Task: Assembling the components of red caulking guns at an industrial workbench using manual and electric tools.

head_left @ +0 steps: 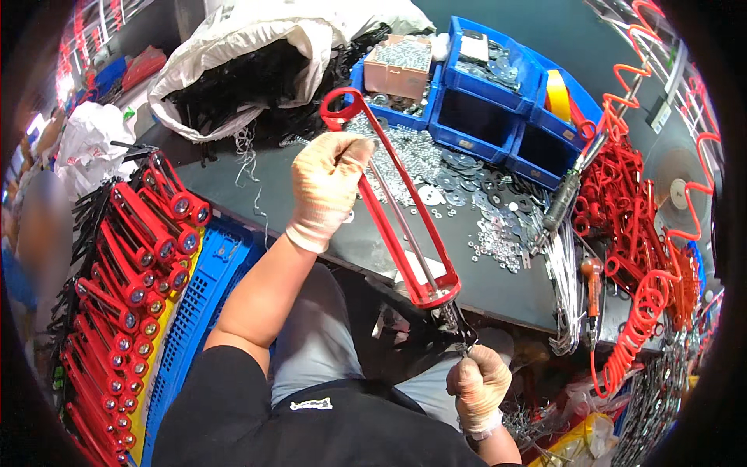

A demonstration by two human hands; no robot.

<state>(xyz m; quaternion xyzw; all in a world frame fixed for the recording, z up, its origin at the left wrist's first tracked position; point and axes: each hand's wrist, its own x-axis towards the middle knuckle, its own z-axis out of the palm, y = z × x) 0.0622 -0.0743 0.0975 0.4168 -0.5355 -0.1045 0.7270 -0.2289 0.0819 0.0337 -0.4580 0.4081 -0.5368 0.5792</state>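
Observation:
A red caulking gun [383,257] slants across the middle in front of me, its open ring at the far upper left and its round end plate near the lower right. My left hand [327,183], in a pale glove, is closed round the frame just below that ring. Inside the frame runs a thin metal rod [406,222]. Beyond the end plate, dark and silvery metal parts [455,321] lead down to my right hand [478,387], also gloved. Its fingers are closed on the tail end there; exactly which part they pinch is hidden.
Loose washers and discs [451,183] cover the dark bench. Blue bins [486,78] and a white sack [241,47] stand behind. At left, a blue crate [206,268] borders stacked red guns [128,296]. Red frames [618,194], a hanging driver [564,198] and coiled hose [626,358] occupy the right.

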